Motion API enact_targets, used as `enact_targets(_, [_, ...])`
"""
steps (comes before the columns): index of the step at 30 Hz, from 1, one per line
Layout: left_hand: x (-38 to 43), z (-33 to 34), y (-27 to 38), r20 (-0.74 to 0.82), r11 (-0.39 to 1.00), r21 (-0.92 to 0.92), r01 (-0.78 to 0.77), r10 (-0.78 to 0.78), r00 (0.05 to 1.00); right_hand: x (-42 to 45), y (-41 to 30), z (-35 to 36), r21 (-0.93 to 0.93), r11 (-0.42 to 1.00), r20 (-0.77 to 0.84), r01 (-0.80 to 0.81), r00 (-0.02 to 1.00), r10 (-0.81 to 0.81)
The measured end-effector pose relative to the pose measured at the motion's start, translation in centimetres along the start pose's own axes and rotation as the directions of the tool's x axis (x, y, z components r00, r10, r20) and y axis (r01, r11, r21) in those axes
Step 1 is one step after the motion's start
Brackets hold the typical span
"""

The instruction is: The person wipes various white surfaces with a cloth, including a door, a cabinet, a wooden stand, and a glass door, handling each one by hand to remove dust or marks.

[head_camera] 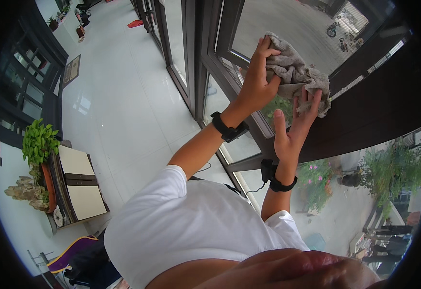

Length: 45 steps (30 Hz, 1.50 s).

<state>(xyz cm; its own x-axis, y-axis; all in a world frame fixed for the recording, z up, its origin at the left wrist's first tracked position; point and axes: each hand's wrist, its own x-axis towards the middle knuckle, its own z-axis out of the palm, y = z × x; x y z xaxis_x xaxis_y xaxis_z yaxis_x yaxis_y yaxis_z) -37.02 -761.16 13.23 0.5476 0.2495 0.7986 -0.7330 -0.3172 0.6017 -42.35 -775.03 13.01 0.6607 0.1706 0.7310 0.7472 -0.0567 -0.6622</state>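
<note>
A crumpled grey knit cloth (289,67) is spread against the glass pane (286,25) of a dark-framed window sash (228,41). My left hand (261,77) grasps the cloth from its left side, fingers bent over the upper edge and thumb lower down. At the cloth's lower right end, my right hand (299,124) has its fingertips in the fabric, with the fingers fairly straight and the thumb apart from it. Part of those fingers is hidden by the cloth. A black band with a small device, the left wristband (229,127) and the right wristband (278,177), sits on each wrist.
Dark door frames (190,54) run up the middle beside a white tiled floor (123,90). To the left stand a low cabinet (78,160) and a potted plant (40,141). Outside the glass are flowering plants (315,177) and parked bikes (332,30). A thin cable (256,190) hangs near my right wrist.
</note>
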Motion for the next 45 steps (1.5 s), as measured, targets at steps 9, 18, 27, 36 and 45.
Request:
enact_targets(9, [7.8,-5.7,-8.0,-0.072,0.927,0.186,-0.327,0.344,0.936,6.5,4.4,9.4,-0.617,0.786,-0.117,-0.039,0.992,-0.043])
enact_targets(18, [3.4,-12.9,-17.5,0.182,0.972,0.232,0.046,-0.090,0.979,7.8,12.1,19.1,-0.856,0.495,0.062,0.151,0.980,-0.192])
enact_targets(27, [1.8,-15.6,-19.6,0.349,0.941,0.069,0.330,-0.333,0.876,7.0,12.0,21.0,-0.898,0.439,0.075,0.024,0.992,0.099])
enact_targets(36, [4.1,-21.3,-20.6,0.499,0.900,-0.047,0.433,-0.354,0.791,7.9,13.1,24.4,-0.847,0.530,-0.007,0.048,0.995,-0.101])
enact_targets(45, [2.0,-30.2,-28.8,0.681,0.769,0.184,0.613,-0.549,0.484,4.4,17.1,32.0,-0.671,0.727,0.115,-0.143,0.949,0.293])
